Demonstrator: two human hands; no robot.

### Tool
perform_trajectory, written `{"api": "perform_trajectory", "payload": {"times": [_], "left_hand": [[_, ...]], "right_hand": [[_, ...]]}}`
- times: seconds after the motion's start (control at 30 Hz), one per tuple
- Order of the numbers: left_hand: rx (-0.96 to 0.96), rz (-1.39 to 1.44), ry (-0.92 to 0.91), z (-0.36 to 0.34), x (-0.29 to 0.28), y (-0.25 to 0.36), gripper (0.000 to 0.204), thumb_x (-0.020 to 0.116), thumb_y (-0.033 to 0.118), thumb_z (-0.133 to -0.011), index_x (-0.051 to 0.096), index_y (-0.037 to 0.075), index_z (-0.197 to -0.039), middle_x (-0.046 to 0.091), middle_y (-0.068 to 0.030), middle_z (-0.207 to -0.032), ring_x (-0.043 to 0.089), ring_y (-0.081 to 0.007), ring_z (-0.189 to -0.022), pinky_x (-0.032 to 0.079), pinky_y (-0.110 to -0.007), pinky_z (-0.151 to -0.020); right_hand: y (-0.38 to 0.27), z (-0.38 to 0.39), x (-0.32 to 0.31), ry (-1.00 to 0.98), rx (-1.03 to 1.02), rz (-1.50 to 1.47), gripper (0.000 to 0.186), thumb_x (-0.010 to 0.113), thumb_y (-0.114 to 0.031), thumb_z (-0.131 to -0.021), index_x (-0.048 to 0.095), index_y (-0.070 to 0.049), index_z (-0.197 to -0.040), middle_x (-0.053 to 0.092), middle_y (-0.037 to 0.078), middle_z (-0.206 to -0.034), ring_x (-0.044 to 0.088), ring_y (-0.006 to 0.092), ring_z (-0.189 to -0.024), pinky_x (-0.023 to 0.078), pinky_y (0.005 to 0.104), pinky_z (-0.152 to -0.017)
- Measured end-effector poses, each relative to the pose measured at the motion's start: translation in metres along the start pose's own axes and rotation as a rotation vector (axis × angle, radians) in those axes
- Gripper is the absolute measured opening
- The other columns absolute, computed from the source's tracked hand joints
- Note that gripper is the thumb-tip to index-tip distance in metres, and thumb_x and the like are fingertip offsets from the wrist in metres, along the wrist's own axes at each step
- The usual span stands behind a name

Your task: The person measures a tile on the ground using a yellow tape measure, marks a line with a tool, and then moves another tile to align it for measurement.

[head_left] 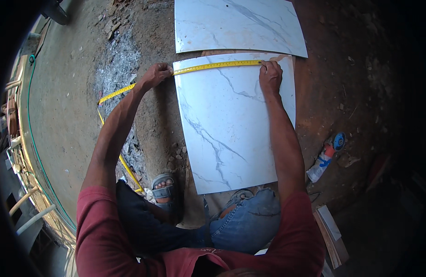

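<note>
At ten o'clock the left hand (pixel 156 74) pinches the yellow tape (pixel 217 65) at the near tile's (pixel 231 129) left edge. The tape runs along that tile's far edge to the right hand (pixel 271 74) at one o'clock, pressing it flat. A second tile (pixel 236 25) lies at twelve, a grinder (pixel 326 157) at three.

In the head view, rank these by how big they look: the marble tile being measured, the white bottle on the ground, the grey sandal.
1. marble tile, by far largest.
2. white bottle and grey sandal: look alike, not ranked.
</note>
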State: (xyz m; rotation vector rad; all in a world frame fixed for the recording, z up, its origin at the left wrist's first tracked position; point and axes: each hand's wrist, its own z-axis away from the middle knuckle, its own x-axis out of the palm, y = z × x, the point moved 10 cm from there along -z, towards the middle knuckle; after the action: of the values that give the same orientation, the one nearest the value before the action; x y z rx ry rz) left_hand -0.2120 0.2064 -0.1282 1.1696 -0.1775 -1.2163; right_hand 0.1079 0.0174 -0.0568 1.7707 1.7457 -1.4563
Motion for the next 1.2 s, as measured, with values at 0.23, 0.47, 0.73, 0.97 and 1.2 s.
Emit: {"api": "perform_trajectory", "payload": {"times": [0.23, 0.47, 0.73, 0.97, 1.2], "left_hand": [[-0.023, 0.024, -0.022, 0.0, 0.009, -0.006, 0.02, 0.057, 0.023, -0.085, 0.061, 0.003, -0.086, 0.057, -0.0012, -0.072, 0.048, -0.01, -0.067, 0.04, -0.027, -0.063], [-0.009, -0.065, -0.012, -0.005, 0.004, -0.003, 0.02, 0.057, 0.025, -0.086, 0.06, 0.005, -0.087, 0.055, 0.0009, -0.072, 0.047, -0.0088, -0.066, 0.038, -0.025, -0.06], [-0.024, -0.112, -0.007, -0.007, 0.007, -0.005, 0.025, 0.056, 0.027, -0.085, 0.061, 0.003, -0.088, 0.057, -0.0065, -0.069, 0.05, -0.0139, -0.067, 0.04, -0.031, -0.063], [-0.019, -0.097, 0.022, -0.004, 0.006, -0.002, 0.025, 0.057, 0.027, -0.084, 0.062, 0.003, -0.088, 0.058, -0.0065, -0.07, 0.051, -0.0142, -0.066, 0.041, -0.032, -0.062], [-0.092, 0.135, -0.054, 0.005, -0.006, 0.014, 0.021, 0.056, 0.025, -0.087, 0.059, 0.004, -0.084, 0.054, -0.0002, -0.068, 0.048, -0.0096, -0.061, 0.04, -0.026, -0.056]], "right_hand": [[0.002, 0.002, -0.003, -0.013, 0.014, 0.007, 0.013, 0.057, -0.002, -0.073, 0.065, -0.002, -0.084, 0.059, 0.012, -0.084, 0.056, 0.0286, -0.084, 0.043, 0.0401, -0.074], [0.004, 0.001, -0.001, -0.032, 0.012, 0.024, 0.012, 0.057, -0.001, -0.073, 0.064, -0.002, -0.083, 0.059, 0.012, -0.084, 0.056, 0.0298, -0.082, 0.044, 0.0406, -0.073], [0.007, -0.007, 0.0, -0.014, 0.004, 0.02, 0.01, 0.058, -0.001, -0.072, 0.064, -0.003, -0.081, 0.059, 0.012, -0.082, 0.056, 0.0311, -0.081, 0.044, 0.0417, -0.072], [0.007, -0.002, 0.003, -0.051, 0.041, 0.051, 0.008, 0.058, -0.002, -0.072, 0.062, -0.002, -0.079, 0.058, 0.013, -0.082, 0.056, 0.0321, -0.08, 0.044, 0.043, -0.072], [-0.027, -0.068, -0.037, -0.045, -0.106, -0.057, 0.011, 0.057, -0.002, -0.072, 0.064, -0.003, -0.079, 0.059, 0.013, -0.077, 0.057, 0.0313, -0.076, 0.046, 0.0415, -0.07]]}}
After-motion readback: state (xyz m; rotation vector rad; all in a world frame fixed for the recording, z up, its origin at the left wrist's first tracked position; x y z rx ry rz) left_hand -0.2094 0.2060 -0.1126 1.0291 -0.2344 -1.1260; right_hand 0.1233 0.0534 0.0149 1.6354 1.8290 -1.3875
